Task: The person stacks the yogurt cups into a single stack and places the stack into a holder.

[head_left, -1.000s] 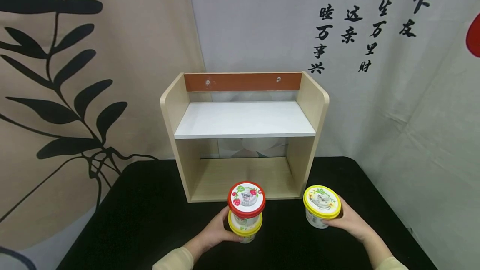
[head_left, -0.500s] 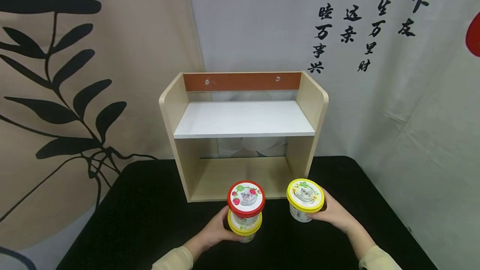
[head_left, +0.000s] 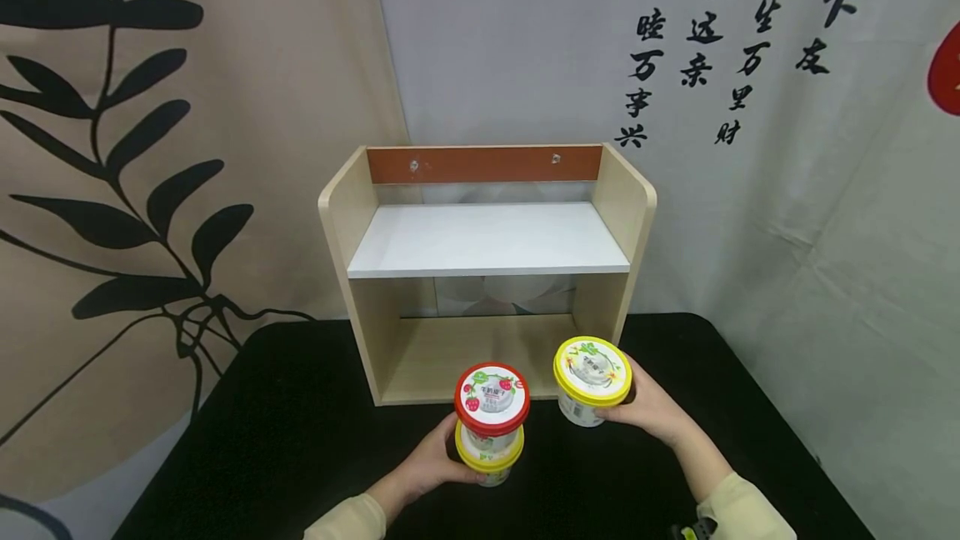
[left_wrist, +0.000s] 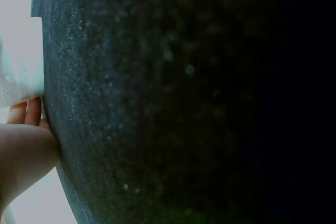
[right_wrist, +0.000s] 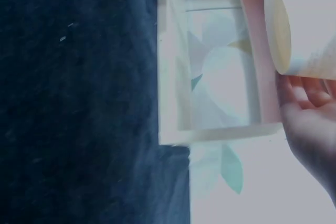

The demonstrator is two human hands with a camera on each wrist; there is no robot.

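Note:
A paper tub with a red lid (head_left: 492,397) is stacked on a tub with a yellow lid (head_left: 489,463) in front of the shelf. My left hand (head_left: 432,462) grips the lower tub from its left side, thumb in front. Further right, my right hand (head_left: 651,403) holds another yellow-lidded tub (head_left: 592,372) upright, close before the shelf's front right corner. In the right wrist view the curled fingers (right_wrist: 310,92) wrap this tub (right_wrist: 310,30), whose bottom faces the shelf side. The left wrist view shows only part of the hand (left_wrist: 26,153) and a pale tub (left_wrist: 20,61).
A two-tier wooden shelf (head_left: 489,272) with a white upper board (head_left: 489,238) and a brown back rail (head_left: 486,164) stands at the table's back. The black table (head_left: 300,407) has rounded far corners. Printed curtains (head_left: 517,40) hang behind.
My right hand has carried its yellow-lidded tub leftward and away from me, nearer the stack and the shelf. My left hand and the two stacked tubs have stayed in place.

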